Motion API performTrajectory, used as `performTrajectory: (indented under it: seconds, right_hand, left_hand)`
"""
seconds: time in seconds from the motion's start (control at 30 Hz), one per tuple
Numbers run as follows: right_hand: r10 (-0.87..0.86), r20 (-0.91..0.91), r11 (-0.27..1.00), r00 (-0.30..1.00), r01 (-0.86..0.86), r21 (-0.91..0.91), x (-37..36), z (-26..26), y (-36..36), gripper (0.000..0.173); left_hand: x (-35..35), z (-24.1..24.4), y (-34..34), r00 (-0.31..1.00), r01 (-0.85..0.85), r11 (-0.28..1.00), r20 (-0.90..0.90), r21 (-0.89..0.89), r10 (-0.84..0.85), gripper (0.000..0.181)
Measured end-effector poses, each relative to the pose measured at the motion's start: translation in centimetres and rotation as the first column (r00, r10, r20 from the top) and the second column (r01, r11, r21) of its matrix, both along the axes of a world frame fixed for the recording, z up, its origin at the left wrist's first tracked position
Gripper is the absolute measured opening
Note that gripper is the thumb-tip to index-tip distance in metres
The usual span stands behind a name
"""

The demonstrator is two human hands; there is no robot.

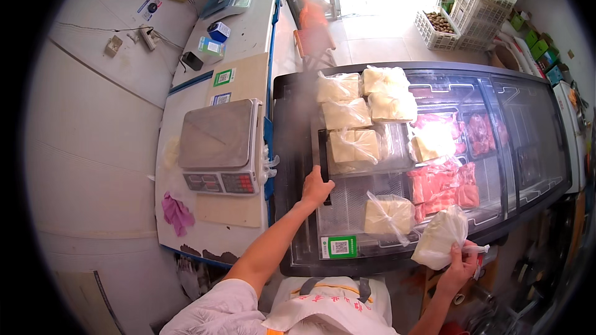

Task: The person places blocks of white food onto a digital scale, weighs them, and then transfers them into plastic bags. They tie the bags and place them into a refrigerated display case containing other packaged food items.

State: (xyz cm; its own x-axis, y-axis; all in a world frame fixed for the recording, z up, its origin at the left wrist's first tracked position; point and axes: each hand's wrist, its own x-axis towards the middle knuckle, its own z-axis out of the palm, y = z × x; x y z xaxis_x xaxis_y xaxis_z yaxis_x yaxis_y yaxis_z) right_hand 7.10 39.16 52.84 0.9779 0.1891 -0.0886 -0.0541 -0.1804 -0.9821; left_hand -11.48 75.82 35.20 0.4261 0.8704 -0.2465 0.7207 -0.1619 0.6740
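My left hand [317, 189] grips the black handle [322, 149] of the glass sliding lid on a display freezer chest [298, 260]. Held by its twisted neck in my right hand [458, 267] is a clear plastic bag of pale tofu [440, 239], at the chest's near edge. A similar bagged tofu block [389, 216] lies a little left of it. Farther back, several more tofu bags [347, 114] sit close together; whether they rest on or under glass I cannot tell. Beside them lie pieces of pink raw meat [442, 184].
On the left, a white counter [174, 102] carries an electronic scale [219, 135] and a purple cloth [177, 214]. A printed code card [339, 247] lies on the chest's near corner. White plastic crates [484, 4] are stacked by the doorway. Below right stands a cluttered shelf [433, 288].
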Motion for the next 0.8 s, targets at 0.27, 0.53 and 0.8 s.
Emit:
performTrajectory:
  seconds: [0.27, 0.53, 0.8]
  right_hand:
    - [0.073, -0.046, 0.997, 0.996, -0.072, 0.023, 1.9, -1.0, 1.7, 0.012]
    - [0.130, -0.059, 0.989, 0.990, -0.134, -0.069, 4.2, -4.2, 1.8, 0.019]
    - [0.440, 0.198, 0.860, 0.876, -0.348, -0.372, 7.7, -6.2, 5.1, 0.009]
  left_hand:
    - [-4.8, -0.2, 2.2, 0.999, -0.020, 0.998, -0.035, 0.055, 0.022, 0.051]
    - [-6.0, 0.5, 2.8, 0.997, -0.027, 0.999, -0.068, 0.031, 0.029, 0.051]
    - [-5.0, 4.4, -0.1, 0.953, 0.128, 0.916, -0.303, 0.381, -0.007, 0.031]
